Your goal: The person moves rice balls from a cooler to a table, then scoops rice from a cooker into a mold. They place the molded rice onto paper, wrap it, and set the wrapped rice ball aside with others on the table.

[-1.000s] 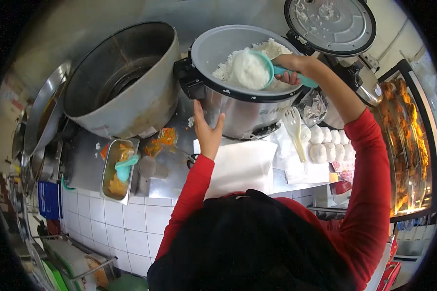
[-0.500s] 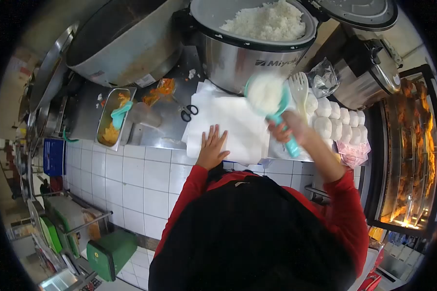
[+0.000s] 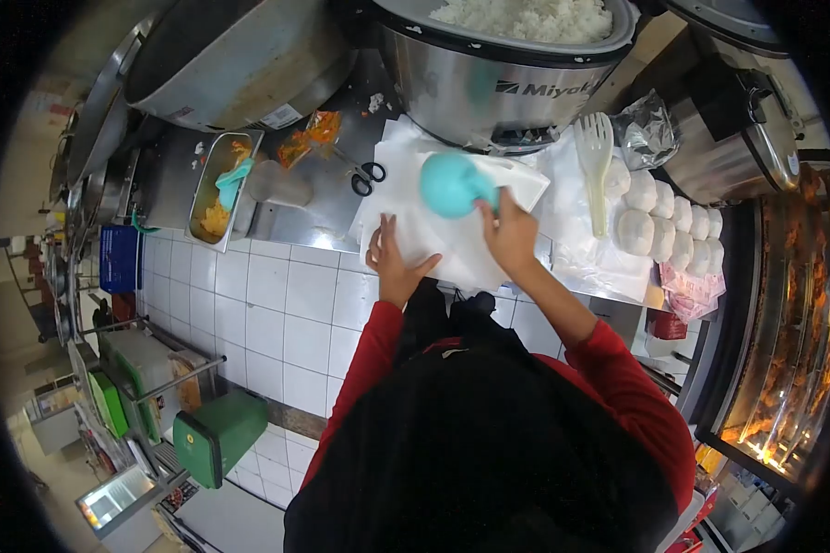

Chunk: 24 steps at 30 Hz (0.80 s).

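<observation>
My right hand (image 3: 510,232) is closed round the handle of a turquoise scoop (image 3: 448,184), which is turned bowl-down over the white wrapping paper (image 3: 415,241). The scoop hides whatever lies beneath it. On the left part of the paper rests my left hand (image 3: 397,267), fingers apart and holding nothing. Behind the sheets stands a large rice cooker (image 3: 489,88) with white rice (image 3: 535,20) in it. Black-handled scissors (image 3: 367,179) lie just left of the paper. A pale slotted serving spoon (image 3: 596,166) lies to its right.
Rows of white wrapped bundles (image 3: 659,226) sit at the right beside pink banknotes (image 3: 693,290). A metal tray (image 3: 199,205) of orange food and a clear cup (image 3: 281,186) are on the left. A large pot (image 3: 240,78) stands behind them; a lit glass cabinet (image 3: 775,341) is far right.
My right hand has moved left with the scoop and turned it over above the paper; its rice no longer shows. My left hand's fingers have drawn in somewhat. The camera view has shifted.
</observation>
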{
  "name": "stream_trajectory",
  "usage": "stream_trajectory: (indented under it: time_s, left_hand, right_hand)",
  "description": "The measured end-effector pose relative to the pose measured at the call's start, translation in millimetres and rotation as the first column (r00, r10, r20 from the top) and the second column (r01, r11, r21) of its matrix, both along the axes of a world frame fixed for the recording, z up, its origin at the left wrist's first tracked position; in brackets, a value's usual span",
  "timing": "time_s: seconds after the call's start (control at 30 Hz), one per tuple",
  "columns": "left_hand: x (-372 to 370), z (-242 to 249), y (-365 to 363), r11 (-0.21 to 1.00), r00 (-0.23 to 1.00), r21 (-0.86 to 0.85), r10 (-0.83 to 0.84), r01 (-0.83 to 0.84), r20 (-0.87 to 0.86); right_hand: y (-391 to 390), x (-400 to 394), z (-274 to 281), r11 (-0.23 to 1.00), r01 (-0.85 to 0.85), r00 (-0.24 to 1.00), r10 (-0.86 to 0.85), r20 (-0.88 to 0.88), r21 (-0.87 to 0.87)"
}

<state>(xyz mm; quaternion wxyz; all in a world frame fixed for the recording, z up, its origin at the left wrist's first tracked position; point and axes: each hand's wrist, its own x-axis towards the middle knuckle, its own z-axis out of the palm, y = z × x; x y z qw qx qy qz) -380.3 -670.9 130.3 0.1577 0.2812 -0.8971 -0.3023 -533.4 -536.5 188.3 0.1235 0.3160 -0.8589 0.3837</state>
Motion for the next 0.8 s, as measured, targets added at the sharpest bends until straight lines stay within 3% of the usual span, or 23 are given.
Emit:
stream_trajectory:
  time_s: [0.07,0.17,0.2,0.27,0.33,0.37,0.43,0.5,0.6,0.63,0.67,0.73,0.77,0.8]
  left_hand:
    - [22.1,2.7,-3.6,1.000,0.999,0.020,-0.019,0.018,0.045]
    - [40.6,-1.5,-15.6,0.925,0.937,-0.158,-0.335,0.346,0.095]
    - [46.2,-2.5,-18.1,0.870,0.893,-0.206,-0.425,0.448,0.148]
    - [44.4,-7.3,-28.8,0.812,0.859,-0.296,-0.506,0.503,0.071]
    - [39.4,-20.1,-47.9,0.739,0.811,-0.392,-0.584,0.548,0.034]
    - [36.3,-18.9,-52.0,0.793,0.815,-0.292,-0.575,0.535,-0.068]
    - [34.0,-8.8,-57.2,0.789,0.804,-0.236,-0.593,0.568,-0.045]
    - [26.9,-4.4,-61.6,0.769,0.783,-0.273,-0.617,0.578,-0.082]
    - [19.2,-5.3,-69.3,0.740,0.747,-0.259,-0.659,0.621,-0.091]
    - [16.8,-5.4,-72.2,0.755,0.757,-0.203,-0.648,0.623,-0.088]
    - [14.3,-4.6,-74.7,0.769,0.767,-0.138,-0.636,0.624,-0.082]
    - [8.0,-5.5,-79.6,0.790,0.787,0.000,-0.611,0.614,-0.085]
    - [3.8,0.1,-82.5,0.770,0.772,0.058,-0.631,0.635,-0.081]
    - [-2.1,6.8,-86.7,0.747,0.755,0.109,-0.651,0.656,-0.080]
  right_hand:
    - [-1.9,3.6,-63.6,0.929,-0.143,0.973,0.195,-0.123,0.342]
    - [-9.5,0.8,-40.4,0.891,-0.193,0.981,0.169,0.094,0.410]
    - [-9.9,-2.6,-29.2,0.898,-0.194,0.979,0.153,0.133,0.394]
    - [-5.9,-13.5,-8.8,0.909,-0.191,0.970,0.117,0.214,0.369]
    - [8.7,-24.4,1.1,0.989,-0.065,0.937,0.014,0.350,0.135]
    - [21.2,-29.3,3.4,1.000,0.003,0.921,-0.008,0.389,0.012]
    - [53.7,-36.6,-1.3,0.982,0.188,0.916,-0.179,0.358,0.009]
    - [81.8,-45.2,-13.5,0.908,0.396,0.878,-0.419,0.233,0.141]
    - [110.6,-64.5,-47.5,0.811,0.550,0.813,-0.575,0.097,0.200]
    - [117.4,-70.5,-55.6,0.828,0.517,0.816,-0.553,0.169,0.217]
    - [110.0,-61.8,-40.0,0.779,0.590,0.805,-0.587,-0.085,0.210]
    - [90.1,-41.1,-15.3,0.692,0.707,0.637,-0.533,-0.557,0.146]
    - [85.0,-32.6,-18.0,0.824,0.531,0.810,-0.426,-0.403,0.197]
    - [83.9,-21.6,-18.5,0.947,0.206,0.953,-0.137,-0.268,0.247]
